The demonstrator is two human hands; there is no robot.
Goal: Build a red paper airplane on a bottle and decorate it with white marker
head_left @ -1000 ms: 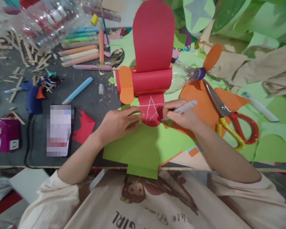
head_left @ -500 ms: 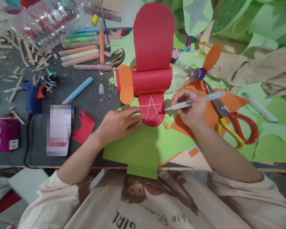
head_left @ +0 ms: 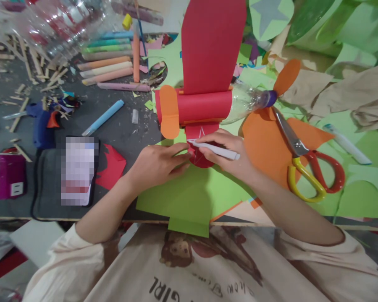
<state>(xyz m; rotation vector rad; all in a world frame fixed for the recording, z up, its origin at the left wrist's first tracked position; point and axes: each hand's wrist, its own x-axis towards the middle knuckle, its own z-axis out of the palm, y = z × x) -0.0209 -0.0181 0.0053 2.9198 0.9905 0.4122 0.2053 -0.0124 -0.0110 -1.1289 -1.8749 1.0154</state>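
Observation:
My right hand [head_left: 231, 151] is closed around a white marker [head_left: 220, 149], its tip on the lower red paper wing [head_left: 203, 161] of a bottle airplane. White lines of a star show on that wing, partly hidden by my fingers. My left hand [head_left: 157, 165] lies at the wing's left edge, fingers stretched out and touching it. Red paper wraps the plastic bottle [head_left: 247, 100], with an orange paper tail piece [head_left: 169, 112] at the left end and an orange propeller [head_left: 288, 77] by the purple cap. The large upper wing [head_left: 212, 46] points away from me.
Scissors [head_left: 297, 147] with red and yellow handles lie at right on orange paper [head_left: 261, 147]. Green paper [head_left: 176, 197] is under my hands. At left are a phone [head_left: 78, 172], a blue glue gun [head_left: 42, 126], a blue marker [head_left: 103, 117] and several other markers [head_left: 107, 67].
My right hand has moved left across the lower wing, bringing the marker tip to the star's left side. The airplane has shifted slightly, its upper wing tilting. My left hand stays nearly still.

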